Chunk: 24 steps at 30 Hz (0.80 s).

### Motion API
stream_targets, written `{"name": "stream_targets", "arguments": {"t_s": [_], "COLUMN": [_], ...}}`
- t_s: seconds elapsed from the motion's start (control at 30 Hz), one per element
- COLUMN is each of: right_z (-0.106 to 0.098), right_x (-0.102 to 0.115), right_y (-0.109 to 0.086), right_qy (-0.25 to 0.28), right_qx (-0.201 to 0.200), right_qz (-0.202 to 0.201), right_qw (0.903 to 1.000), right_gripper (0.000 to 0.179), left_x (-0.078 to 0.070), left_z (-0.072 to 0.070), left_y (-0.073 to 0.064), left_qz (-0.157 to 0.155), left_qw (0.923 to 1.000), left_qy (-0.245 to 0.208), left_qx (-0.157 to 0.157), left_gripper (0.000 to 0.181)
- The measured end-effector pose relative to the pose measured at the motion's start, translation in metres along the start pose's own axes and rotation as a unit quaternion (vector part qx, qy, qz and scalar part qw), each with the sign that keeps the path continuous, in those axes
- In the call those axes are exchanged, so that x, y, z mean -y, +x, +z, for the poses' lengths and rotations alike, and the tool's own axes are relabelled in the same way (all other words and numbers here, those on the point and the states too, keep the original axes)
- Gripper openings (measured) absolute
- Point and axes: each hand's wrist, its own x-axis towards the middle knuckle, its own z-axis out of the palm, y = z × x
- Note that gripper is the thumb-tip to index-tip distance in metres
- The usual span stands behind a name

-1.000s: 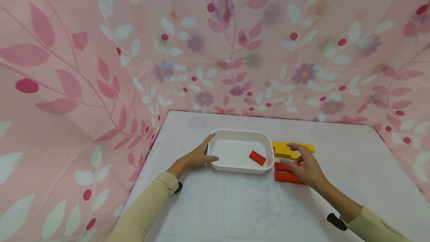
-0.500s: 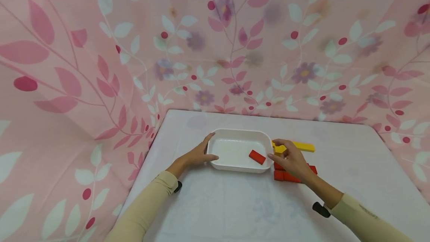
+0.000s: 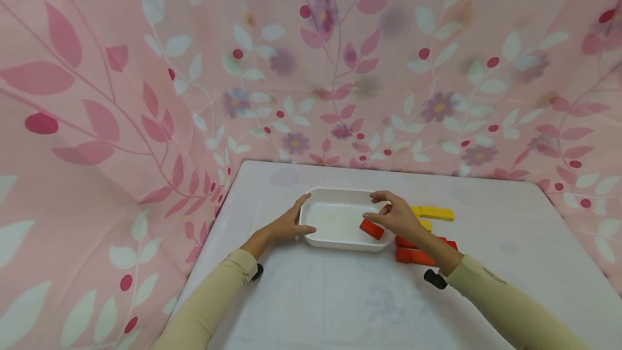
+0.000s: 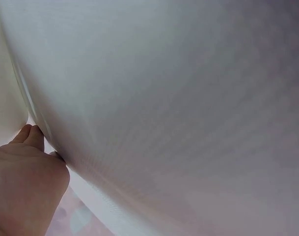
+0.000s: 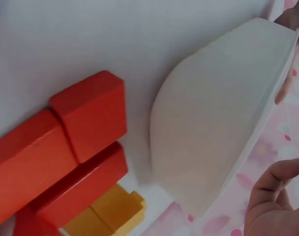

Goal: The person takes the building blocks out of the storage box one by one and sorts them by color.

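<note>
A white rectangular tray [image 3: 335, 217] stands on the table, and my left hand [image 3: 285, 224] grips its left end, thumb over the front rim and fingers at the far left corner. One red block [image 3: 372, 229] lies inside, towards the tray's right end. Over that end my right hand [image 3: 397, 217] hovers with thumb and forefinger apart, thumb tip just above the block; nothing shows between them. In the right wrist view the tray's outer wall [image 5: 203, 113] fills the middle, the right hand [image 5: 274, 201] beside its rim. In the left wrist view, the left fingertips touch the tray edge.
Red blocks [image 3: 417, 256] lie in rows right of the tray, partly hidden by the right forearm. Yellow blocks [image 3: 437, 213] lie behind them. A white cloth [image 3: 311, 296] covers the table, and a pink floral curtain [image 3: 340, 69] hangs behind it.
My right hand has moved left from above the red and yellow blocks to over the tray's right end. My left hand and the tray stay in place.
</note>
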Motion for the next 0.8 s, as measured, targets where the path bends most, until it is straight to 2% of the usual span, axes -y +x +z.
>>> {"name": "stream_targets", "arguments": {"t_s": [0.3, 0.63, 0.8], "right_z": [0.023, 0.04, 0.043], "right_x": [0.011, 0.01, 0.006], "right_y": [0.015, 0.027, 0.029], "right_qy": [-0.089, -0.184, -0.203], "right_qx": [0.042, 0.051, 0.049], "right_qz": [0.04, 0.124, 0.136], "right_qw": [0.9943, 0.9738, 0.9684], "right_gripper": [0.07, 0.07, 0.069], "left_x": [-0.001, 0.0, -0.001], "left_z": [0.001, 0.001, 0.001], "left_y": [-0.003, -0.002, -0.002], "left_qz": [-0.003, -0.006, -0.008], "left_qw": [1.0, 1.0, 1.0], "left_qy": [-0.004, -0.001, -0.001], "left_qx": [-0.003, -0.003, -0.003], "left_gripper": [0.102, 0.103, 0.102]}}
